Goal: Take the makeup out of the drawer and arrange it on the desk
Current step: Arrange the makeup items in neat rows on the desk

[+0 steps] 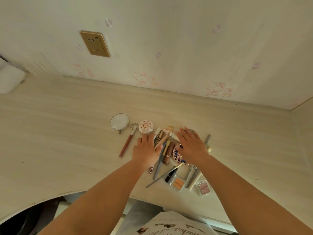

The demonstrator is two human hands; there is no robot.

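A heap of makeup lies on the pale wooden desk [67, 133]: brushes, pencils, a brown tube [169, 153], a blue-patterned compact [177, 155], a black lipstick [170, 177], an orange palette [178, 183] and a pink palette [202, 188]. My left hand [146, 150] lies flat at the heap's left side, fingers straight, touching the brushes. My right hand [193, 145] lies flat over the heap's right side, fingers spread, part-covering the compact. To the left sit a round mirror [119, 122], a floral round case [146, 127] and a red-brown lip pencil [127, 144].
The wall [169, 48] with cartoon stickers and a gold socket [94, 44] rises right behind the desk. A white object [10, 78] sits at the far left. The desk's front edge curves near my body, with a dark gap [25, 223] below on the left.
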